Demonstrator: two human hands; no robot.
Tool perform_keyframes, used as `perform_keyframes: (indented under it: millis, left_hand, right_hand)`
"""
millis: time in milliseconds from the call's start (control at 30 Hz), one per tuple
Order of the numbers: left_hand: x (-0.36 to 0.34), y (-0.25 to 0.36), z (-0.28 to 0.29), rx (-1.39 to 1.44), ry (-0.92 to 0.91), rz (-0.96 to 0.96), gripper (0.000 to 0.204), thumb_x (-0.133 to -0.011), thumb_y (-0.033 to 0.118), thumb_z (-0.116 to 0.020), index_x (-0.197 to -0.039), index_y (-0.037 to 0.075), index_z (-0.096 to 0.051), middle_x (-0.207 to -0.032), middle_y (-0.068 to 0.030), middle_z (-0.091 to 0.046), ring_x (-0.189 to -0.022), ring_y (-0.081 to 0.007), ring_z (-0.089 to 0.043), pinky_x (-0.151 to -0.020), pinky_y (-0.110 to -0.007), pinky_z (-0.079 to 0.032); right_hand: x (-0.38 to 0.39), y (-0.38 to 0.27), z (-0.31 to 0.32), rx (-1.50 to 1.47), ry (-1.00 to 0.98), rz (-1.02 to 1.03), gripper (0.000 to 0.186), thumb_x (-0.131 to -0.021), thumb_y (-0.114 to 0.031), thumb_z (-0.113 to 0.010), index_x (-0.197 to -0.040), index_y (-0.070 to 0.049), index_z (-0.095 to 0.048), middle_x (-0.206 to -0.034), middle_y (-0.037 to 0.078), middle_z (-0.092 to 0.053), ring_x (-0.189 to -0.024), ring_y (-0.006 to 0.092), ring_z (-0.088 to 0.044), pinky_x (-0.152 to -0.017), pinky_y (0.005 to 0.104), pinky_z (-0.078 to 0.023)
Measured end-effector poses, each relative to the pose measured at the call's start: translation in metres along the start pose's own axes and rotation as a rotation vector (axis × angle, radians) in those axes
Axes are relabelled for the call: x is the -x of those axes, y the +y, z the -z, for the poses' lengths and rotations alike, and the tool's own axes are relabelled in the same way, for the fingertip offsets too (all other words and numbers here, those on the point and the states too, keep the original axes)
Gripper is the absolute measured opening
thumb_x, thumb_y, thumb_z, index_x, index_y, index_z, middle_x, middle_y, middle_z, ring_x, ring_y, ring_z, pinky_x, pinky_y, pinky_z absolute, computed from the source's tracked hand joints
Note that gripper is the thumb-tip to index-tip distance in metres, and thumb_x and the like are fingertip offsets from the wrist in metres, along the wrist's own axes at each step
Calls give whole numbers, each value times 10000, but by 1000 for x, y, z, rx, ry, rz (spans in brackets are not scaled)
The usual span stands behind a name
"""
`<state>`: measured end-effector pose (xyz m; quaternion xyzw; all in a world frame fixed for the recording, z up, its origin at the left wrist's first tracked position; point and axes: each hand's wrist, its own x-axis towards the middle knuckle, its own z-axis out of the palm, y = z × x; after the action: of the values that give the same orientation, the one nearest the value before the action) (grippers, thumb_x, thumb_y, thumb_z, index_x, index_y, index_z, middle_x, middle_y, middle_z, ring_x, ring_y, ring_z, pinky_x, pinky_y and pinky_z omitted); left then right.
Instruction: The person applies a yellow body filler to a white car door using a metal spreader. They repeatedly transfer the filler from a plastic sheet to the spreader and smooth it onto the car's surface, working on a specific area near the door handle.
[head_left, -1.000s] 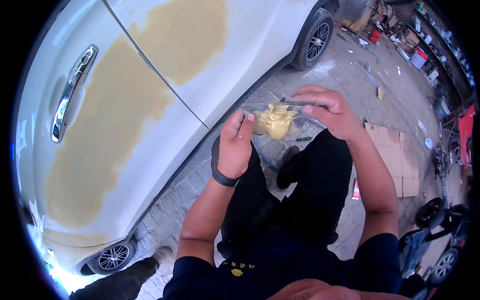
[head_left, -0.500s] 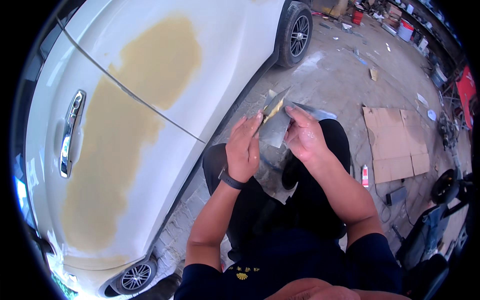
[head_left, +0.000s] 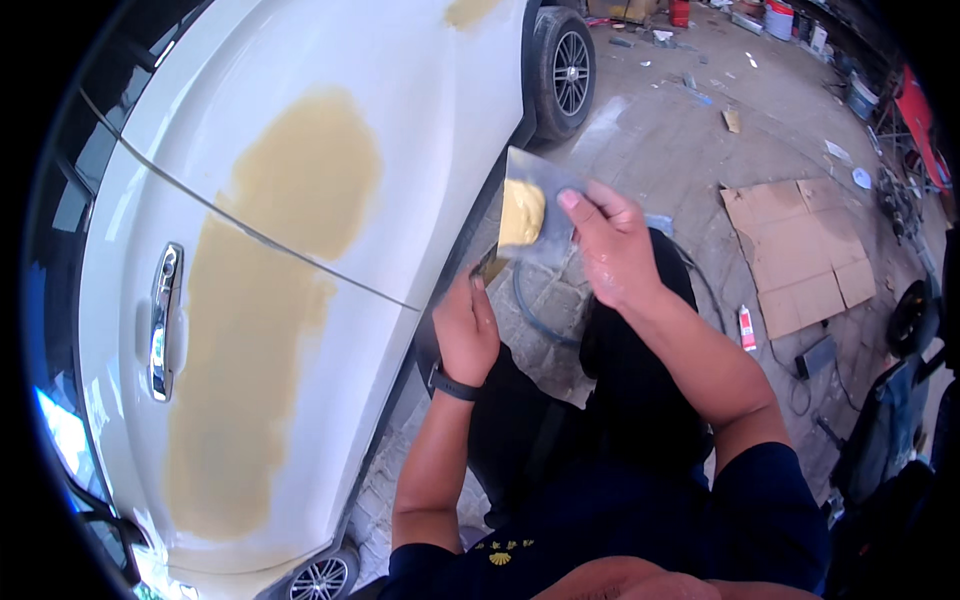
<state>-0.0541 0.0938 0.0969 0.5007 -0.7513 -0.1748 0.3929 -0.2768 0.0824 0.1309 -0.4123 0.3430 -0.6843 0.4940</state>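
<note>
My right hand (head_left: pixel 615 245) grips a thin grey metal spreader plate (head_left: pixel 545 172), thumb on its upper face. A lump of yellow putty (head_left: pixel 522 212) lies on the plate's left part. Just below and left of the plate, my left hand (head_left: pixel 467 330) is closed on a putty scraper (head_left: pixel 487 264); only a small dark, putty-smeared part of it shows, and the rest is hidden. To the left stands a white car (head_left: pixel 350 420), its side panels bearing a broad patch of tan filler (head_left: pixel 240 370) across two panels, beside a chrome door handle (head_left: pixel 165 320).
A flattened cardboard sheet (head_left: pixel 800 255) lies on the floor at right, near a red and white tube (head_left: pixel 747 328) and a dark box with a cable (head_left: pixel 816 357). A car wheel (head_left: pixel 568 75) is at the top. Buckets and clutter line the far right.
The spreader plate has turned so its putty-covered face shows, and the putty now sits as a lump on it. My left hand has moved down, away from the plate. The view has shifted.
</note>
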Motion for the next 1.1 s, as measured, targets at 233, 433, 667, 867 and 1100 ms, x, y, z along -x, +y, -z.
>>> perform_keyframes:
  millis: [233, 433, 667, 867, 1100]
  left_hand:
    - [0, 15, 7, 1073, -128, 362, 301, -1130, 193, -504, -1293, -27, -628, -1207, -105, -716, -1092, -179, -681, -950, -358, -540]
    - [0, 16, 14, 1024, 40, 305, 297, -1127, 188, -512, -1294, -29, -628, -1217, -101, -718, -1089, -176, -683, -954, -360, -543]
    - [-4, 5, 27, 1026, 239, 282, 292, -1117, 176, -536, -1276, -42, -647, -1205, -97, -722, -1101, -182, -686, -978, -391, -550]
    - [-1, 12, 23, 986, 154, 249, 287, -1110, 176, -554, -1269, -35, -665, -1187, -80, -720, -1079, -167, -677, -965, -356, -541]
    - [-4, 6, 24, 614, 52, 140, 256, -1099, 152, -573, -898, -7, -582, -754, 30, -490, -739, -69, -398, -642, -276, -381]
  right_hand:
    - [-2, -17, 5, -8, -327, 132, 293, -1074, -120, -598, -1266, 84, -680, -1169, 68, -717, -1048, 108, -633, -921, 278, -513]
    - [-9, -15, 3, 356, -512, 304, 264, -1057, -144, -620, -1205, 53, -713, -1075, 62, -719, -1008, 120, -629, -890, 289, -508]
    - [-17, -8, 25, 123, -100, -21, 221, -1055, -144, -642, -1164, 35, -709, -983, 31, -713, -870, 100, -636, -783, 279, -511]
    - [-10, 26, 2, -61, 1, -162, 246, -1047, -127, -652, -1231, 32, -692, -1034, 37, -732, -902, 93, -662, -820, 278, -535]
    - [-3, 29, -33, -72, -82, -242, 235, -1058, -120, -629, -1213, 40, -702, -1059, 52, -730, -925, 87, -653, -815, 286, -538]
